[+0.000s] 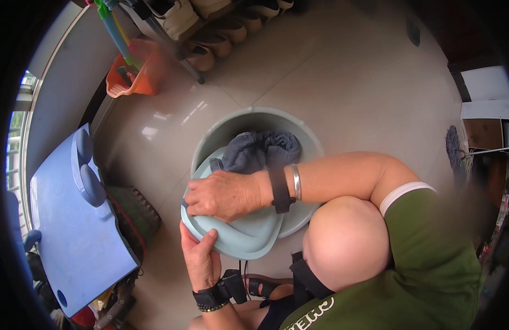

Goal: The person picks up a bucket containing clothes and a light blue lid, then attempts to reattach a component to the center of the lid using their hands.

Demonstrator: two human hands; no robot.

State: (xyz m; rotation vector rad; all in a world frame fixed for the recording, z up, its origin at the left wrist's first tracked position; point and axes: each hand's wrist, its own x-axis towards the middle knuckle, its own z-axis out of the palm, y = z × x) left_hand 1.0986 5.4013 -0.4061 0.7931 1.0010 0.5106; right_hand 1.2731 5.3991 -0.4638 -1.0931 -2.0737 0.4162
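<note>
A large round pale grey-green plastic basin [308, 132] stands on the floor. Tilted over its near left side is a light blue plastic board or lid with a rounded edge [254, 241]. My left hand [201, 251] grips that blue piece at its lower left rim, thumb on top. My right hand [223, 196] lies over the same piece with its fingers curled at the left edge; what is under the fingers is mostly hidden, though a small dark bit shows beside them. Bunched dark grey-blue cloth [258, 148] lies in the basin, partly behind my right hand and on the blue piece.
A blue plastic table or chair part [85, 239] is at left, with a striped woven bag [135, 210] beside it. An orange bucket [143, 78] and a rack of shoes [221, 37] stand at the top. At right is a grey mop head [453, 146].
</note>
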